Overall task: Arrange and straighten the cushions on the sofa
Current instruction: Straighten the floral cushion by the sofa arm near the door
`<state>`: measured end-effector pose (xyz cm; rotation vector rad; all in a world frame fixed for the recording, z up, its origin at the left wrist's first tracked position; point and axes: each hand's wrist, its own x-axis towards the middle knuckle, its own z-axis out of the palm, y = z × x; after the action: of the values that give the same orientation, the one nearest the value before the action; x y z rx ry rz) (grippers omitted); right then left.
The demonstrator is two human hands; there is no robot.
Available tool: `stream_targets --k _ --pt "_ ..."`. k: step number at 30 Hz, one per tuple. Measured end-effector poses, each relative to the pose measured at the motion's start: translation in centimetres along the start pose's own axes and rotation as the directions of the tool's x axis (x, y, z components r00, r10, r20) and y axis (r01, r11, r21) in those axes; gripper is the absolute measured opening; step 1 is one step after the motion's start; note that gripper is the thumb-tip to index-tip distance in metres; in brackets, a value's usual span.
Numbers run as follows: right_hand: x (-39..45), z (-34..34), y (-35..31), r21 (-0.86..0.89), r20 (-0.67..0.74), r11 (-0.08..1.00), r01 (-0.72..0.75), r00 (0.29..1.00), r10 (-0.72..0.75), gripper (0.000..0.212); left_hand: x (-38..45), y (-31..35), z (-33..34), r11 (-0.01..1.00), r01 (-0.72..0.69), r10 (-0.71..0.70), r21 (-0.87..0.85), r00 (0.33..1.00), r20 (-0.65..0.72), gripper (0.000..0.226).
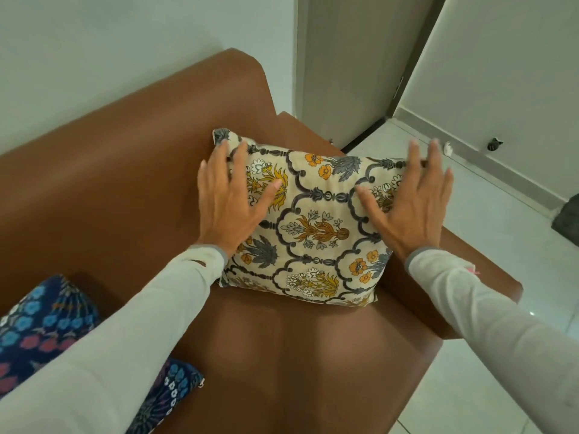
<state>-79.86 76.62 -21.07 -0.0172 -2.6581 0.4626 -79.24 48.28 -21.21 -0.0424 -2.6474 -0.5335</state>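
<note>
Your left hand (227, 203) and right hand (409, 203), fingers (415, 155) spread flat, press the cream floral cushion (313, 220) against the brown sofa (109, 170) corner.

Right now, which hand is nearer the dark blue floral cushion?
Left. The left hand lies flat on the cream cushion's near-side edge, toward the blue cushion; the right hand is on its far edge.

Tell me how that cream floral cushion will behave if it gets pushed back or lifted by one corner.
The cream floral cushion looks plump and soft, so it would likely dent under the left hand and right hand rather than resist. The brown sofa looks smooth, so it may slide easily. Lifted by one corner, it would probably sag, not stay flat.
</note>
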Motion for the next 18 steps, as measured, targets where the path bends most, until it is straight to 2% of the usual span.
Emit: stream_targets --k 2,4,6,10,12,15,17,18 --pt "1.0 0.4 -0.8 -0.138 0.096 0.972 0.189 0.980 -0.176 0.103 1.5 0.3 0.1 0.968 -0.208 0.193 0.141 0.975 0.114 0.083" --pt "1.4 1.1 -1.4 -0.218 0.219 0.930 0.297 0.943 -0.250 0.103 2.4 0.4 0.2 0.920 -0.316 0.252 0.233 0.930 0.269 0.085" --pt "1.2 1.7 -1.4 -0.255 0.284 0.909 0.330 0.924 -0.256 0.102 2.6 0.3 0.5 0.908 -0.325 0.221 0.263 0.907 0.360 0.089" --pt "1.0 1.7 -0.8 -0.267 0.270 0.912 0.312 0.933 -0.240 0.103 2.1 0.0 0.9 0.912 -0.302 0.198 0.279 0.917 0.346 0.088" --pt "0.3 1.2 -0.3 -0.218 0.202 0.946 0.239 0.960 -0.195 0.103 1.0 -0.2 0.6 0.952 -0.215 0.151 0.220 0.950 0.272 0.086" --pt "-2.2 0.7 1.3 0.013 0.093 0.999 -0.033 0.995 0.031 0.104 -3.3 -1.3 0.7 0.996 0.038 -0.049 0.079 0.988 0.146 0.086" --pt "-4.3 0.9 2.1 0.207 0.121 0.961 -0.185 0.979 0.163 0.104 -6.8 -2.6 1.5 0.961 0.273 -0.260 -0.045 0.947 0.189 0.095" --pt "-5.3 1.3 2.2 0.291 0.154 0.925 -0.243 0.967 0.205 0.103 -8.2 -3.1 2.0 0.897 0.423 -0.377 -0.126 0.884 0.277 0.102"
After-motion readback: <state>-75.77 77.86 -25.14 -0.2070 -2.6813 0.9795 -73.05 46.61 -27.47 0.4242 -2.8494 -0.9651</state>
